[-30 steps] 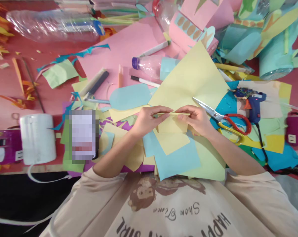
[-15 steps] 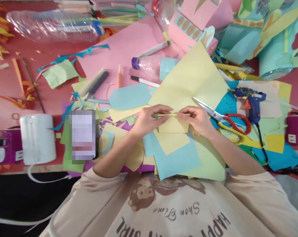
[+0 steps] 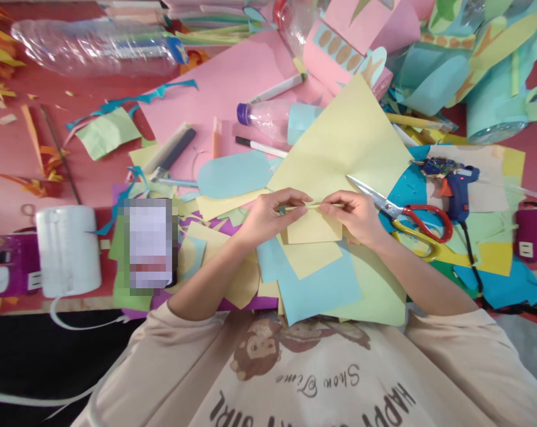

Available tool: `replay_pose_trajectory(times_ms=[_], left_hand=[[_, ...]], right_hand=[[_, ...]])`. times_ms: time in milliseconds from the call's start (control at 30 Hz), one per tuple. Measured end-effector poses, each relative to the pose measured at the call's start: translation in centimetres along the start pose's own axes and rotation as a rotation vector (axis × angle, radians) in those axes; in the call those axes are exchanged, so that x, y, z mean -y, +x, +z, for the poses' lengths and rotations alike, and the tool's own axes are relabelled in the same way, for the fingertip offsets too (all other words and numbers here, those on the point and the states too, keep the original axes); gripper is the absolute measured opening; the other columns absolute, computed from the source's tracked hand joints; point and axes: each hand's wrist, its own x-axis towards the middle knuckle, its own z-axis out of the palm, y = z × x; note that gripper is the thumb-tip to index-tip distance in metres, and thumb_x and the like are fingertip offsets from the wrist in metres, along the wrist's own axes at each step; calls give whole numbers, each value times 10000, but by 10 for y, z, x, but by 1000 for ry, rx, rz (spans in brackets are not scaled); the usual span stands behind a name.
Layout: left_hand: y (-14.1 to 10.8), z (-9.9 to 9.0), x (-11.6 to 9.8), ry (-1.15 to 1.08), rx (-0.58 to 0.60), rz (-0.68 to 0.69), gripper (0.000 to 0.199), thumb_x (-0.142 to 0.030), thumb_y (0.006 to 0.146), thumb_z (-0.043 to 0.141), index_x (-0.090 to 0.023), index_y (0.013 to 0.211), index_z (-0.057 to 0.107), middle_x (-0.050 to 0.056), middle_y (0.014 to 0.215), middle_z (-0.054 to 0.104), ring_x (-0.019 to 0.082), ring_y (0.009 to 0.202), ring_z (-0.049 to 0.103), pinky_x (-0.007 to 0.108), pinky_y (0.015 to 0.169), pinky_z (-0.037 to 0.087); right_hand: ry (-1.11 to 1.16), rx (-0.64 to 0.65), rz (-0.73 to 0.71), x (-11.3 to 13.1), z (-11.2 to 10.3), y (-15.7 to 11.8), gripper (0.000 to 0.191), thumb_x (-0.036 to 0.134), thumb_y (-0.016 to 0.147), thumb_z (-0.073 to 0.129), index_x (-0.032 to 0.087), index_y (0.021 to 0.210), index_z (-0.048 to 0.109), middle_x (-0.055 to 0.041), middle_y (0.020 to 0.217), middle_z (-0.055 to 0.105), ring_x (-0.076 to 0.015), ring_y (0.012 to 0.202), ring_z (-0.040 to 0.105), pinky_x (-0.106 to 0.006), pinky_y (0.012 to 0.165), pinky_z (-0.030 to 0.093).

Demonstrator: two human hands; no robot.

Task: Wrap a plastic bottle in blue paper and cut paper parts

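1. The left hand [image 3: 277, 212] is closed in a pinch, thumb and fingertips gripping the small yellow paper [image 3: 314, 228] by its upper edge.
2. The right hand [image 3: 349, 213] pinches that edge too, near the scissors [image 3: 387, 207].
3. The paper sits between the 2 hands, over a blue sheet [image 3: 324, 296].

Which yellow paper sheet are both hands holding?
The small yellow sheet pinched by left hand and right hand; the tilted sheet beneath and large sheet beyond lie unheld.

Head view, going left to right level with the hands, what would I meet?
White block, phone, left hand, yellow paper held in both hands, right hand, scissors with red and yellow handles, purple item at the right edge.
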Motion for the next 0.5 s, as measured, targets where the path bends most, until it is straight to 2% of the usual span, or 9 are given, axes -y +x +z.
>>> replay_pose_trajectory(times_ms=[200, 500], left_hand=[[1, 1, -1, 34, -27, 3, 195, -305, 848, 601, -171, 942, 707, 56, 964, 751, 134, 851, 689, 209, 733, 535], [1, 1, -1, 23, -61, 0, 164, -289, 815, 642, -178, 912, 712, 45, 936, 752, 133, 842, 689, 213, 752, 540]], right_hand=[[15, -3, -8, 1, 1, 0, 197, 380, 797, 699, 189, 754, 712, -5, 704, 683, -107, 607, 543, -241, 546, 415], [23, -2, -22, -4, 0, -1, 218, 425, 797, 704, 207, 818, 702, -8, 764, 684, -129, 677, 588, -261, 614, 470]])
